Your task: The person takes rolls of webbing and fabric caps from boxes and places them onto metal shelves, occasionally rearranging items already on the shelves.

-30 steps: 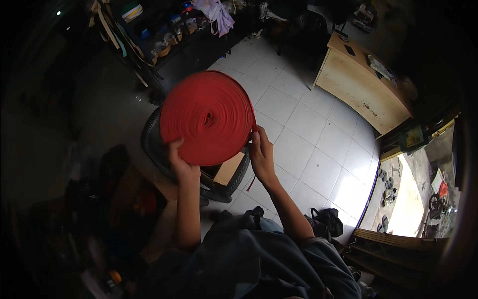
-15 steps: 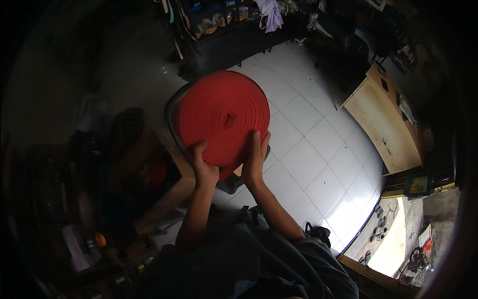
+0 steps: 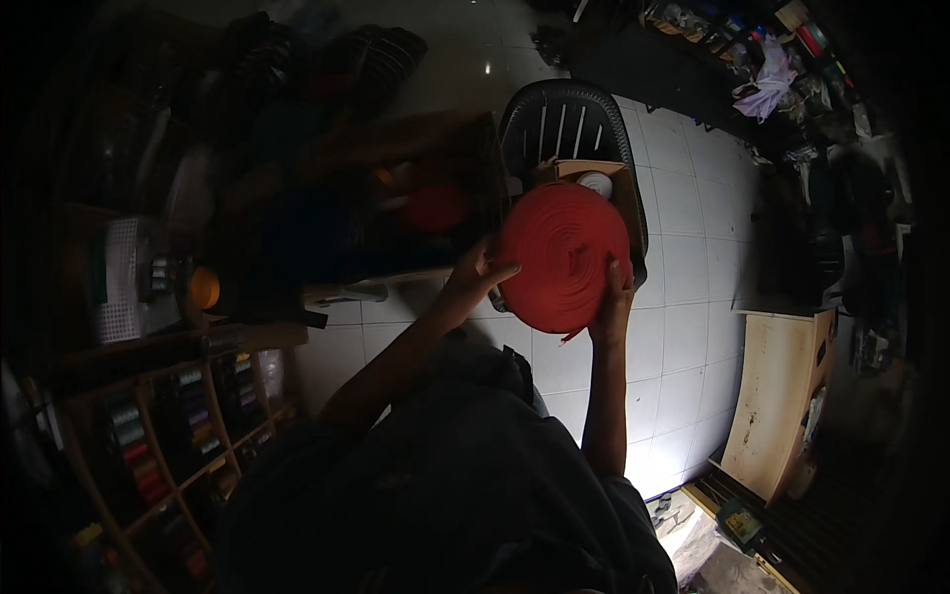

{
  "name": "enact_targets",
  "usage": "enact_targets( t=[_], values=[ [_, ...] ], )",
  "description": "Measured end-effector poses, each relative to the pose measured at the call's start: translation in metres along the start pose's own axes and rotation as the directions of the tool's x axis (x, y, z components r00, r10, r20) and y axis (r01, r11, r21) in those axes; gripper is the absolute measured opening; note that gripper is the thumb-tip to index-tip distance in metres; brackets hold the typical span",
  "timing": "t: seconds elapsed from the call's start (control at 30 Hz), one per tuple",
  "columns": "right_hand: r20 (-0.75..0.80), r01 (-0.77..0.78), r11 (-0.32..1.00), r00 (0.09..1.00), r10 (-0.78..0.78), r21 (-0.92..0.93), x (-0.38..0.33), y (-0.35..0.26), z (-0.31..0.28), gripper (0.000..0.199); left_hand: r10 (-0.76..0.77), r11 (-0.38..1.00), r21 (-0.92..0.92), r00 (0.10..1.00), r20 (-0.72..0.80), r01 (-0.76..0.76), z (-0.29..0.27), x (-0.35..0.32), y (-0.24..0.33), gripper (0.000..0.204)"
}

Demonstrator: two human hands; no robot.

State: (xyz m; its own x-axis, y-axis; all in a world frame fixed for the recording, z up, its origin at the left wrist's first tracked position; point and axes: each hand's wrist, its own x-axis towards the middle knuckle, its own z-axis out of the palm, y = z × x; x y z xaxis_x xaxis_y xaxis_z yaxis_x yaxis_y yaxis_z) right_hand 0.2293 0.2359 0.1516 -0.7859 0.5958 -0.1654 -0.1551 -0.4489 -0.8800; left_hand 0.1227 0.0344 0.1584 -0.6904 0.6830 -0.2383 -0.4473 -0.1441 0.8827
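Observation:
A large flat coil of red webbing point(image 3: 562, 259) is held up in front of me between both hands. My left hand point(image 3: 475, 281) grips its lower left rim, the thumb lying over the face. On the lower right rim, my right hand point(image 3: 612, 309) is closed with its thumb against the face. A short loose end hangs from the coil's bottom edge. Behind the coil stands a black slatted plastic chair point(image 3: 618, 117). A cardboard box point(image 3: 623, 185) sits on it, partly hidden by the coil, with a white roll point(image 3: 596, 182) inside.
Thread spools point(image 3: 148, 477) fill a wooden cubby shelf point(image 3: 145, 421) at lower left. Above it is an orange-yellow round item point(image 3: 205, 287). A dark, cluttered box area lies left of the chair. A pale wooden desk point(image 3: 774, 396) stands right; a lilac plastic bag point(image 3: 770, 81) hangs far right.
My view has turned left, bringing the spool shelf and more of the chair and its box into sight. The red coil, still in both hands, sits farther right and looks smaller.

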Motion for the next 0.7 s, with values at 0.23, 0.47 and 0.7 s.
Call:
enact_targets(
  t=[0.23,0.47,0.7],
  values=[
    [0.086,-0.204,0.979,0.975,0.205,-0.016,0.023,0.086,0.053,0.045,-0.102,0.995,-0.013,0.959,-0.266,0.103,-0.095,-0.01,-0.014,0.052],
    [-0.012,-0.262,0.941,0.964,0.265,-0.214,0.076,0.138,0.105,0.051,-0.003,0.988,0.136,0.886,-0.464,0.075,-0.122,-0.053,-0.021,0.052],
    [-0.108,-0.223,0.837,0.975,0.195,-0.499,0.162,0.265,0.091,0.061,0.11,0.93,0.356,0.851,-0.514,0.095,-0.109,-0.09,0.041,0.028]
  ],
)
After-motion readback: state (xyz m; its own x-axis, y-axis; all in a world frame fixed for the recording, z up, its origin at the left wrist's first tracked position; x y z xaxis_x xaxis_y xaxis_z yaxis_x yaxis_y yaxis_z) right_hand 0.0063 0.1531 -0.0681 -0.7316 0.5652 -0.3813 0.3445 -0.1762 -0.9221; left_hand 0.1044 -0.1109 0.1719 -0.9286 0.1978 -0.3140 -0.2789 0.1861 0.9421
